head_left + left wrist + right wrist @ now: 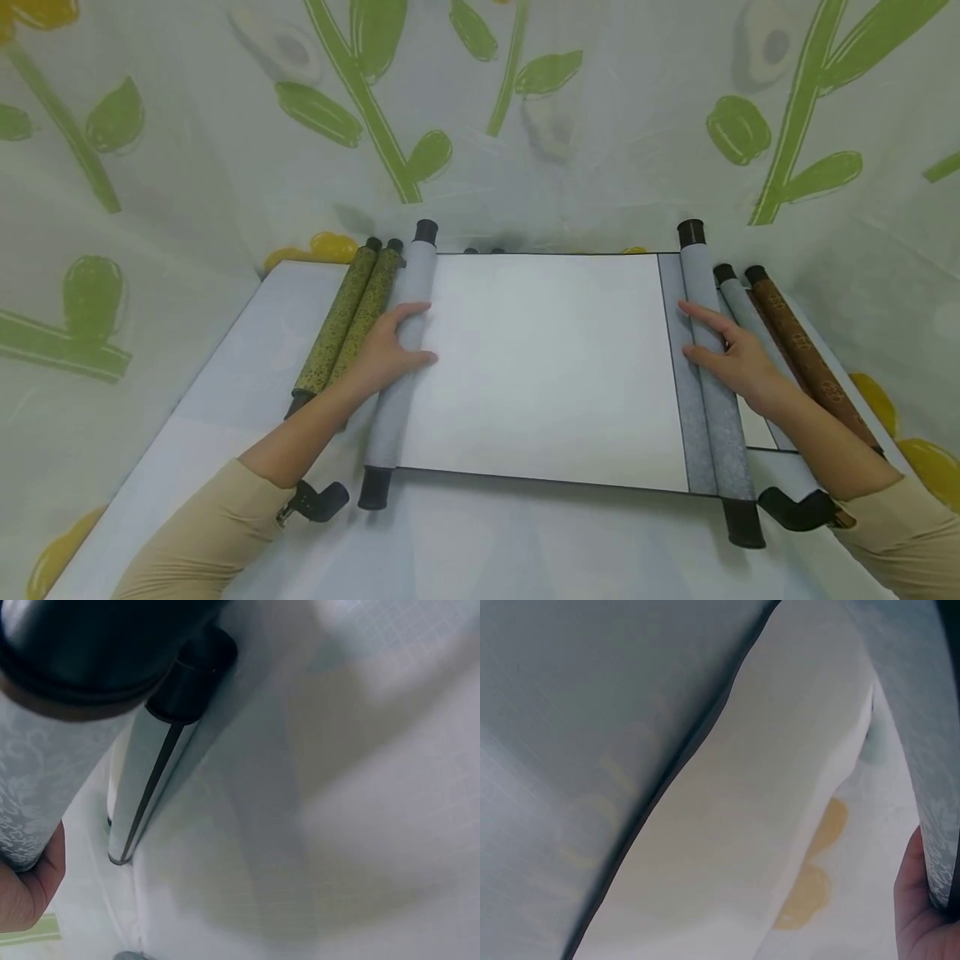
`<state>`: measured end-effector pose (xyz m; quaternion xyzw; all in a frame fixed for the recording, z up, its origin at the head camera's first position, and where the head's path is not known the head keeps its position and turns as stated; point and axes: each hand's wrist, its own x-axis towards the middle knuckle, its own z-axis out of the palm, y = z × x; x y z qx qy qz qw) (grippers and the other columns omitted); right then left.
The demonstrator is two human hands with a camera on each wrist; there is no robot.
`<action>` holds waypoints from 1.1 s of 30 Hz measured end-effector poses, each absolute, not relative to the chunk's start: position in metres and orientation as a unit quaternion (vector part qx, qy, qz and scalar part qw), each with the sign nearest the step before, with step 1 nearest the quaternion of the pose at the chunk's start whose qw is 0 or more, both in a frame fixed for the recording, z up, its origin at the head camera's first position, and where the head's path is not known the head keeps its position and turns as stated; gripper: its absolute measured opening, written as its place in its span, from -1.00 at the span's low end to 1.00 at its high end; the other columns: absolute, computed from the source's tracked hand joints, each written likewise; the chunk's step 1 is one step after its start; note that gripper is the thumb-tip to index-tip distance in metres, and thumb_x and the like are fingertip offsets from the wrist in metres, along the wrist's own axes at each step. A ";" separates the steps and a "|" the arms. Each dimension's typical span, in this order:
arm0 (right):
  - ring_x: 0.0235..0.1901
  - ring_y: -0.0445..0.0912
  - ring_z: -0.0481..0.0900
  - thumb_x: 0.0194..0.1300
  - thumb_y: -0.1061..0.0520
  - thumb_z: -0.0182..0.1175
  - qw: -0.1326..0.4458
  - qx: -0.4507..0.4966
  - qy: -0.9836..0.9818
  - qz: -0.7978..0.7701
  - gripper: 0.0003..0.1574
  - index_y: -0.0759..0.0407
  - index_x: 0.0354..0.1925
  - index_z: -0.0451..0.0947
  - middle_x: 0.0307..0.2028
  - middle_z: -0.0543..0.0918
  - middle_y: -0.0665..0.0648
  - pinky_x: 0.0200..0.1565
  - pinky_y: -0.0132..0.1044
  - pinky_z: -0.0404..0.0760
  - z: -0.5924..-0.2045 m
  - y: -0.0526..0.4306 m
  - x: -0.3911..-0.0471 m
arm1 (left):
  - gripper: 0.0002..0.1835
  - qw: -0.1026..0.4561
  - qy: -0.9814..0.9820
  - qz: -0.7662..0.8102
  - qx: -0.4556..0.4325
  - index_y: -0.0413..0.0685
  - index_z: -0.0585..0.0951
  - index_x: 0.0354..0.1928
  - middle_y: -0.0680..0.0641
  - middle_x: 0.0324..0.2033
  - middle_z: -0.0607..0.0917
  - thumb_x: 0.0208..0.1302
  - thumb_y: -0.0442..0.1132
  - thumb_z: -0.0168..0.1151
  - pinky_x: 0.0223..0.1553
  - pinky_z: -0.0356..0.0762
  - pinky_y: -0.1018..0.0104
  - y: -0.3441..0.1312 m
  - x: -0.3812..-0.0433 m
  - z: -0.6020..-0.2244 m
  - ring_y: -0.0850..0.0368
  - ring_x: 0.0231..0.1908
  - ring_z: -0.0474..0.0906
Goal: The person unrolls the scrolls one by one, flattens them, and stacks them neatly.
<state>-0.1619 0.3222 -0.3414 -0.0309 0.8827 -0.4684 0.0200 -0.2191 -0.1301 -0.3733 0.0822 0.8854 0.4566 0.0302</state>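
A hanging scroll with blank white paper [547, 367] is spread between two pale grey patterned rollers with black end knobs. My left hand [386, 350] grips the left roller [392, 417] near its middle, thumb and fingers around it. On the other side my right hand [738, 358] holds the right roller [723, 425], thumb and finger reaching over onto its inner edge. In the left wrist view a black knob [97, 645] looms close, with left-hand fingers [51, 870] around the roller beyond. The right wrist view shows the white sheet [727, 795] slightly bowed, and right-hand fingers [911, 892] at the roller.
Two rolled green-patterned scrolls [341, 321] lie left of my left hand. To the right are a brown patterned scroll [806, 350] and another partly unrolled grey one [738, 296], partly behind my right hand. Everything is over a white table [225, 367], before a leaf-patterned curtain [600, 167].
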 end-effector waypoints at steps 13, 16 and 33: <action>0.40 0.29 -0.18 0.35 0.14 0.11 0.015 -0.034 0.884 -0.466 -0.19 -0.09 0.46 0.03 0.46 -0.10 0.32 0.23 0.33 -0.03 -0.344 0.328 -0.163 | -0.40 0.021 0.883 0.457 0.099 -0.12 0.26 0.37 -0.36 0.29 0.23 0.24 -0.44 -0.07 0.26 0.12 -0.18 -0.135 -0.214 -0.369 -0.26 0.26 0.16; 0.40 0.27 -0.17 0.35 0.14 0.10 0.013 -0.034 0.884 -0.466 -0.19 -0.10 0.46 0.04 0.46 -0.10 0.31 0.25 0.30 -0.04 -0.345 0.330 -0.163 | -0.46 0.024 0.886 0.454 0.095 -0.11 0.33 0.34 -0.33 0.25 0.28 0.28 -0.40 -0.05 0.22 0.18 -0.15 -0.136 -0.214 -0.370 -0.22 0.21 0.22; 0.41 0.32 -0.24 0.36 0.13 0.10 0.016 -0.038 0.891 -0.452 -0.19 0.02 0.46 0.01 0.46 -0.11 0.33 0.26 0.35 -0.14 -0.349 0.337 -0.163 | -0.36 0.009 0.900 0.426 0.093 -0.04 0.32 0.35 -0.31 0.31 0.28 0.17 -0.41 0.05 0.27 0.17 -0.13 -0.148 -0.216 -0.373 -0.24 0.30 0.19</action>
